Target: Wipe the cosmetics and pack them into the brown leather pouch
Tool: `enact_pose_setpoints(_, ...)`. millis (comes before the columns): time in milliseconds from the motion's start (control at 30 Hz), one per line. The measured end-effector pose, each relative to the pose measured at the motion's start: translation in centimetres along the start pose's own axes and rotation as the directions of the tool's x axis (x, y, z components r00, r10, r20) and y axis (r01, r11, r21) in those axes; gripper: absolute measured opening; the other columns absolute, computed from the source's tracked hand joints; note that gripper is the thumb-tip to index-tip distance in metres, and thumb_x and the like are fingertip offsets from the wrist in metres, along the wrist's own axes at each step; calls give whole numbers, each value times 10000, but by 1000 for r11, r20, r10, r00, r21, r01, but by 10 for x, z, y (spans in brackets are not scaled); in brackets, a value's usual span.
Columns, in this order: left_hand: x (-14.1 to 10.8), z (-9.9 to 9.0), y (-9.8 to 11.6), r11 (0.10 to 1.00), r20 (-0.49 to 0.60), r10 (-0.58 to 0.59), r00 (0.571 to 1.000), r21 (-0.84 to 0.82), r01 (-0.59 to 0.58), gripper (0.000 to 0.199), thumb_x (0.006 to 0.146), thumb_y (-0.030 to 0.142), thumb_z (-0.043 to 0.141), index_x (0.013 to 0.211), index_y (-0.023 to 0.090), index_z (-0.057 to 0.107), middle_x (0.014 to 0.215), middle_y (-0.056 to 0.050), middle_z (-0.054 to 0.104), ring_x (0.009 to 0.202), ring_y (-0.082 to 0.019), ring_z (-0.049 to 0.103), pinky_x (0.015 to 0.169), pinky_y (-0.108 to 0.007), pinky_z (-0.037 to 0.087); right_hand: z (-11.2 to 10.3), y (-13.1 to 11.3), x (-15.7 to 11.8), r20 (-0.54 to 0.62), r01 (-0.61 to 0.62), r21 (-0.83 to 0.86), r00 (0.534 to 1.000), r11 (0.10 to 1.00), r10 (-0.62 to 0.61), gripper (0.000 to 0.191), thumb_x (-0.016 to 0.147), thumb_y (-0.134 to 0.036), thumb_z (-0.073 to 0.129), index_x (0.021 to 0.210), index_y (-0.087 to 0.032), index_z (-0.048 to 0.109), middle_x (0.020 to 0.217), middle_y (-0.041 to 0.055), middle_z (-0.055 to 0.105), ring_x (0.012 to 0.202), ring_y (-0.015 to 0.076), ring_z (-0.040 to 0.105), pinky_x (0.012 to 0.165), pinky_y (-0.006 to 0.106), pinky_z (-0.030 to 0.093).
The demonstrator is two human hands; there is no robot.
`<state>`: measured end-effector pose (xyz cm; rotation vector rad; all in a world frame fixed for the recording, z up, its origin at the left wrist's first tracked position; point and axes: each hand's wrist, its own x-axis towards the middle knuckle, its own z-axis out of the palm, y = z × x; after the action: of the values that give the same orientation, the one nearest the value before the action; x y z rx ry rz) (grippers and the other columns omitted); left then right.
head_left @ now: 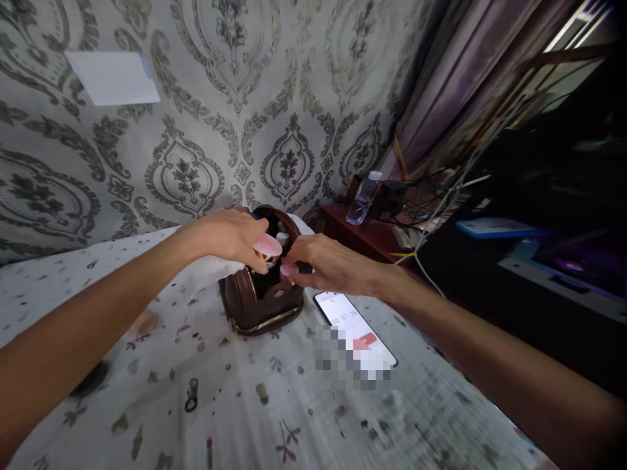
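Note:
A brown cosmetic bag [262,316] with a gold zipper stands unzipped on the bed, in the middle of the view. Over its left side, my left hand [230,236] is closed on a pink oval item [268,245], whose exact kind I cannot make out. My right hand [326,260] reaches into the right side of the bag, its fingers pinched at a small pink round piece [289,270]. Between the hands a bottle with a pale cap [282,238] pokes up inside the bag. The rest of the contents is dark or hidden by my hands.
A phone [350,323] showing a running timer lies right of the bag on the patterned sheet [235,405]. White soft material [208,275] lies under my left wrist. A clear water bottle [363,199] stands on the red-brown bedside table [337,222], near tangled cables.

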<state>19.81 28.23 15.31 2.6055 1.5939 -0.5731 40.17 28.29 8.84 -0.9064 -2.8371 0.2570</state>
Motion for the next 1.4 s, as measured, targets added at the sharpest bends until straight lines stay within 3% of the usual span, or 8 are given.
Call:
enact_pose_setpoints(233, -3, -1, 1, 1000, -13, -1, 1000, -17, 1, 613, 732, 711, 597, 1087, 212, 631, 1101, -103, 702, 1102, -332, 608, 846, -341, 469, 0, 0, -3, -8, -25, -8, 1000, 1000, 25, 63, 894, -209, 657, 883, -165, 701, 875, 55, 651, 822, 181, 594, 739, 273, 373)
enact_pose_setpoints(600, -1, -1, 11, 996, -21, 27, 999, 84, -25, 658, 719, 756, 582, 1053, 205, 715, 991, -130, 745, 1012, -362, 660, 911, -412, 453, 2, 0, -6, -30, -26, 21, 999, 999, 27, 99, 900, -194, 643, 934, -153, 727, 961, 79, 664, 893, 195, 614, 776, 278, 398)
enact_pose_setpoints(800, -5, -15, 7, 995, 101, 52, 994, 77, -60, 528, 765, 656, 598, 1052, 227, 712, 895, -96, 747, 959, -322, 674, 836, -365, 477, -1, -1, -7, -39, -26, 24, 999, 999, 27, 140, 892, -234, 672, 982, -149, 738, 953, 85, 676, 890, 206, 623, 768, 281, 411)
enact_pose_setpoints(933, 0, -15, 11, 997, 109, 38, 993, 57, -44, 526, 739, 619, 658, 1055, 206, 736, 970, -126, 761, 997, -351, 681, 845, -381, 480, 2, 1, -8, -67, -16, 54, 998, 998, 20, 146, 894, -219, 660, 993, -151, 742, 973, 84, 677, 893, 201, 624, 775, 282, 417)
enact_pose_setpoints(1067, 5, -10, 24, 979, 71, 25, 997, 202, -39, 536, 751, 569, 686, 1105, 172, 746, 1107, -166, 759, 1065, -373, 677, 962, -421, 433, 4, 2, -9, -82, 1, 76, 997, 997, 6, 137, 914, -232, 631, 949, -158, 740, 940, 72, 666, 865, 192, 616, 761, 283, 414)
enact_pose_setpoints(1267, 8, -13, 21, 983, 114, 17, 993, 179, -38, 711, 625, 666, 737, 1216, 274, 701, 1160, -109, 759, 1189, -379, 611, 924, -385, 450, 8, 3, -11, -120, -6, 100, 993, 995, 18, 170, 938, -273, 620, 969, -146, 729, 928, 72, 676, 854, 187, 614, 791, 294, 432)
enact_pose_setpoints(1400, 10, -15, 20, 987, 103, 23, 994, 154, -39, 673, 624, 662, 722, 1177, 280, 713, 1150, -105, 758, 1160, -377, 623, 892, -387, 466, 8, 4, -10, -133, 2, 120, 991, 993, 14, 167, 929, -271, 627, 989, -150, 726, 952, 77, 689, 877, 193, 623, 803, 299, 444)
